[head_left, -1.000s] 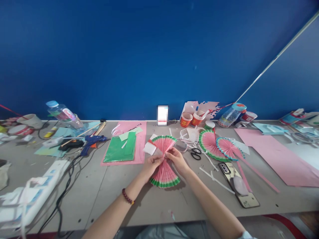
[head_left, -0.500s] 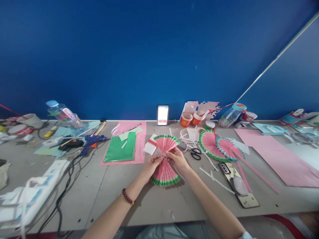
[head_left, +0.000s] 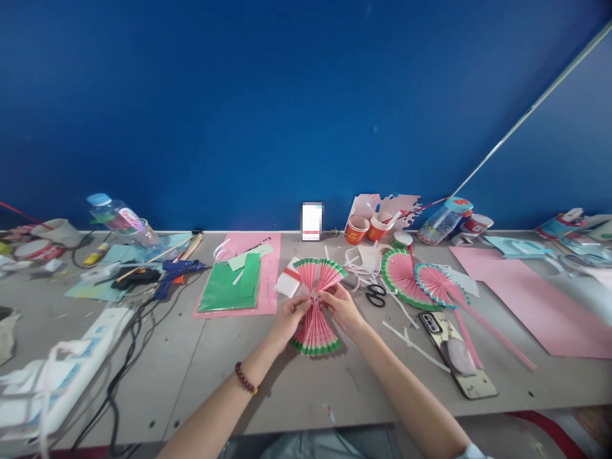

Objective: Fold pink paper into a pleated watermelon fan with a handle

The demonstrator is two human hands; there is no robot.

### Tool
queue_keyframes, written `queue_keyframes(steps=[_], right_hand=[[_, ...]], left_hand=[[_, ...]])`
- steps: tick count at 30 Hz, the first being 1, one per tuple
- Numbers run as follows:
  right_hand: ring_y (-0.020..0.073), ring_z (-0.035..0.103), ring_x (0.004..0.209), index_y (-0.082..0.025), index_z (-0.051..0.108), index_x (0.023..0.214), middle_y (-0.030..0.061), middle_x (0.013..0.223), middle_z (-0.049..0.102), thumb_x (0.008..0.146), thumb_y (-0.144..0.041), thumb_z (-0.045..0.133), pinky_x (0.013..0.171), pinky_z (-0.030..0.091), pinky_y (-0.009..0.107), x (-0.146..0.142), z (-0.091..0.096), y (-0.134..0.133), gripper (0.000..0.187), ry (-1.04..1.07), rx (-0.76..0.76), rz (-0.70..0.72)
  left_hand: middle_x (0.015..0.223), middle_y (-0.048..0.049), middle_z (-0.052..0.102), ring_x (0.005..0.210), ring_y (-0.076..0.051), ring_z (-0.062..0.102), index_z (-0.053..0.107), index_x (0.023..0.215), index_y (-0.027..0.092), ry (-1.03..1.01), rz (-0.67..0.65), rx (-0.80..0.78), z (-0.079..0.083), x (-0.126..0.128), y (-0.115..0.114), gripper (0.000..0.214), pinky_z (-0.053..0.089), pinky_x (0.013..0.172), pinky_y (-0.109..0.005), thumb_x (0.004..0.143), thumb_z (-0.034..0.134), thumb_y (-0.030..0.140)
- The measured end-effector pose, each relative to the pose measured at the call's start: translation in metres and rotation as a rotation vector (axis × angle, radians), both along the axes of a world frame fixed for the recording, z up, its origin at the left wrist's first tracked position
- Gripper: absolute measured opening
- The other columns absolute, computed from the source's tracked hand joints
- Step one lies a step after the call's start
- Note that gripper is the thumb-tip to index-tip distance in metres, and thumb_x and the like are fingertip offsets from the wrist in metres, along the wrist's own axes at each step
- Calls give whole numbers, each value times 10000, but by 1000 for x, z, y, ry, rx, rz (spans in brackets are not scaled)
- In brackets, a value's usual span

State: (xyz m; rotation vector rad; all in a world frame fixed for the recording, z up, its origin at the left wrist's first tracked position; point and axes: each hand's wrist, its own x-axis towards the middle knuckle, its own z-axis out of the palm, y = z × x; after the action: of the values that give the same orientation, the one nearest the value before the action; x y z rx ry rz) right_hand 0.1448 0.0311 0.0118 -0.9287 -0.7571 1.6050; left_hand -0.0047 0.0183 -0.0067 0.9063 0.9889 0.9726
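A pleated pink paper fan with a green and white rim [head_left: 316, 328] lies at the middle of the grey table [head_left: 296, 389], pinched at its waist so it spreads away from me and toward me. My left hand [head_left: 288, 315] grips the waist from the left, fingers closed on the folds. My right hand [head_left: 340, 306] grips it from the right, fingers closed too. The far half shows a gap between two groups of pleats. A bead bracelet [head_left: 245, 377] circles my left wrist.
Two finished fans [head_left: 421, 280] and black scissors [head_left: 377, 294] lie right of my hands, with a phone [head_left: 456, 357] nearer me. Green paper on a pink sheet [head_left: 234, 285] and a blue glue gun [head_left: 174, 273] lie left. Cables and a power strip [head_left: 71, 370] fill the left edge. Cups [head_left: 370, 228] stand at the wall.
The far half of the fan has lifted and split into two groups of pleats. The near half has drawn in narrower. Both hands stay at the waist.
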Motion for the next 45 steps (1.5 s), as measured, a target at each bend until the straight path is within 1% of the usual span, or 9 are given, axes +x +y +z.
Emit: queue_keyframes(steps=[14, 18, 23, 26, 29, 34, 39, 42, 45], right_hand=[[103, 545, 625, -183, 608, 878, -20, 730, 600, 681, -234, 636, 588, 432, 219, 17, 2, 7, 206, -50, -20, 41], [107, 524, 607, -180, 571, 964, -27, 718, 571, 694, -250, 604, 577, 410, 230, 25, -4, 10, 280, -368, 72, 98], [115, 497, 588, -191, 426, 1264, -25, 779, 551, 694, -245, 600, 658, 440, 288, 27, -21, 12, 598, -932, 284, -21], [121, 484, 597, -192, 530, 1167, 16, 845, 560, 727, -272, 585, 664, 441, 297, 26, -17, 10, 451, -1086, 435, -105], [126, 497, 608, -183, 635, 957, 35, 825, 579, 788, -334, 551, 630, 433, 274, 23, -5, 7, 241, -1032, 503, -98], [138, 521, 629, -177, 630, 908, 36, 810, 620, 824, -417, 515, 592, 419, 257, 21, -1, 5, 279, -900, 450, -3], [157, 512, 661, -198, 551, 1002, 28, 846, 585, 707, -418, 618, 645, 422, 292, 23, -9, 6, 375, -1221, 409, -170], [163, 524, 666, -202, 536, 1053, 7, 792, 580, 676, -388, 637, 619, 401, 276, 25, -10, 5, 433, -1309, 374, -33], [149, 523, 653, -196, 593, 930, 1, 736, 587, 688, -299, 612, 607, 379, 255, 26, -13, 6, 263, -1296, 404, 100]], left_hand=[[654, -17, 641, 504, -129, 564, 605, 998, 135, -41, 6, 13, 9, -1, 0, 450, 426, 512, -249, 746, 594, 509], [514, 49, 516, 372, -84, 420, 577, 964, 140, -49, 10, 45, 8, 0, 1, 408, 370, 396, -218, 760, 551, 492], [441, 72, 449, 317, -71, 333, 557, 907, 149, -87, -12, 38, 9, 1, 2, 405, 358, 333, -202, 768, 495, 525], [453, 75, 458, 309, -65, 345, 555, 918, 150, -80, -17, 37, 10, 2, 1, 439, 347, 316, -191, 760, 518, 558], [445, 75, 471, 299, -65, 366, 561, 951, 144, -43, -59, 52, 10, 3, -3, 441, 335, 312, -185, 757, 562, 540], [481, 56, 516, 306, -61, 389, 581, 1011, 138, -13, -90, 69, 10, 3, -7, 470, 354, 330, -192, 782, 543, 546], [516, 45, 555, 325, -68, 396, 578, 1073, 123, 4, -16, 78, 19, -2, -1, 575, 411, 353, -218, 722, 580, 579], [587, 15, 602, 357, -72, 424, 605, 994, 125, 4, 29, 78, 22, -6, 1, 510, 448, 383, -238, 707, 597, 546], [578, 22, 571, 413, -83, 476, 639, 893, 125, 17, 98, 93, 23, -11, 3, 399, 491, 457, -248, 707, 618, 477]])
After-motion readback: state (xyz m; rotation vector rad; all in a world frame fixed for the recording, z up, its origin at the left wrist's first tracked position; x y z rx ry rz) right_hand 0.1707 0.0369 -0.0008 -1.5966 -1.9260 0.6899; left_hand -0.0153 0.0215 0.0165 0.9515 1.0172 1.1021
